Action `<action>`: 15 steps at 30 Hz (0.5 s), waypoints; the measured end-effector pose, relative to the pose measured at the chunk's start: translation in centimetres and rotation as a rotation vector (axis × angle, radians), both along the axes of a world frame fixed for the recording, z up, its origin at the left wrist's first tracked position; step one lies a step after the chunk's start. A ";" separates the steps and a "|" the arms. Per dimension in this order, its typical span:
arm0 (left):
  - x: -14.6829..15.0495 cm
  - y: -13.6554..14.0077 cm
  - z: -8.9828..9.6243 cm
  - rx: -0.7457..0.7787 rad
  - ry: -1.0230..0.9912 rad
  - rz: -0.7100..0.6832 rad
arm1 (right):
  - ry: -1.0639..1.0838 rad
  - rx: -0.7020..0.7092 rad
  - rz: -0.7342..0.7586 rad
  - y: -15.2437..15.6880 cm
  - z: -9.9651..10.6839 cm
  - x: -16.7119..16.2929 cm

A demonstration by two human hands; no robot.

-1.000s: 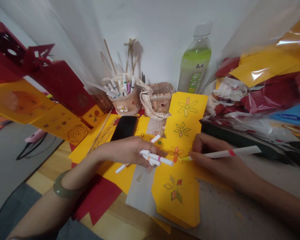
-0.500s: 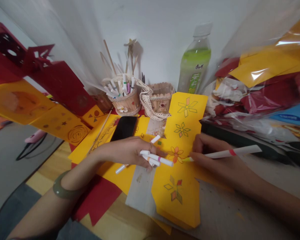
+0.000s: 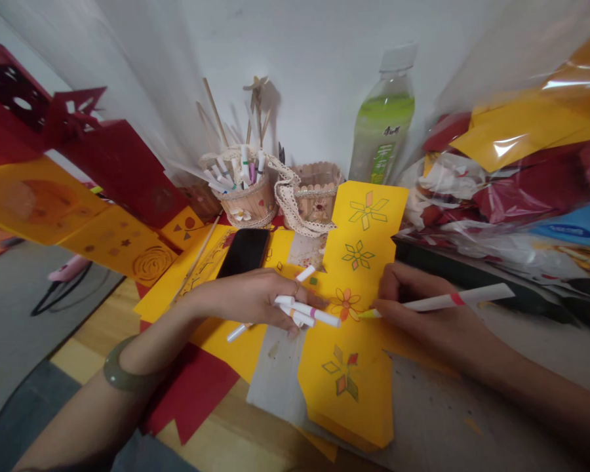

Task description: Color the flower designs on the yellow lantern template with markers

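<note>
A strip of yellow card (image 3: 364, 400) with several drawn flowers lies in front of me. Closed round a white felt-tip pen (image 3: 482, 296) with a red band, my right hand (image 3: 417, 305) rests at the card's right edge. The pen's yellow tip meets a petal of the orange-centred flower (image 3: 345, 303). My left hand (image 3: 263, 295) is closed on several white markers (image 3: 319, 316), their ends sticking out between the fingers. Its fingertips reach the card's left edge, beside the same flower. A black phone (image 3: 244, 252) lies just behind that hand.
Pens fill a wooden-stick cup (image 3: 248, 203); another stick holder (image 3: 317, 196) with lace stands beside it. A green drink bottle (image 3: 383, 124) stands behind the card. Red and yellow paper boxes (image 3: 113, 170) rise at left, a clear bag of paper scraps (image 3: 511, 151) at right.
Almost nothing differs. The pen in my right hand has shifted very slightly at the petal; my left hand and the card stay in place.
</note>
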State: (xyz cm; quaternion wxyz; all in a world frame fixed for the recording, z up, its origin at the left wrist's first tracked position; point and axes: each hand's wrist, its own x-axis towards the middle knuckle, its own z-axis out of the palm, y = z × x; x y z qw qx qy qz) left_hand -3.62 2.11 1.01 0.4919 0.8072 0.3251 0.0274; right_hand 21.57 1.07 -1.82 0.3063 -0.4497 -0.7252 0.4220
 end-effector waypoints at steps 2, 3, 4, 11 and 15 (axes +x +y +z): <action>0.0 0.0 0.0 -0.004 0.003 0.000 | -0.012 0.006 0.022 0.0 0.0 0.0; 0.0 0.0 0.0 -0.006 0.003 0.001 | -0.011 0.008 0.028 0.0 0.0 0.0; 0.0 0.0 0.0 -0.007 0.003 0.003 | -0.007 0.007 0.028 0.0 0.0 0.0; 0.0 0.0 0.0 -0.025 -0.005 0.001 | -0.018 0.017 0.016 0.1 0.1 -0.1; 0.1 -0.1 0.0 -0.014 -0.004 -0.007 | -0.005 -0.008 0.022 0.0 0.0 0.0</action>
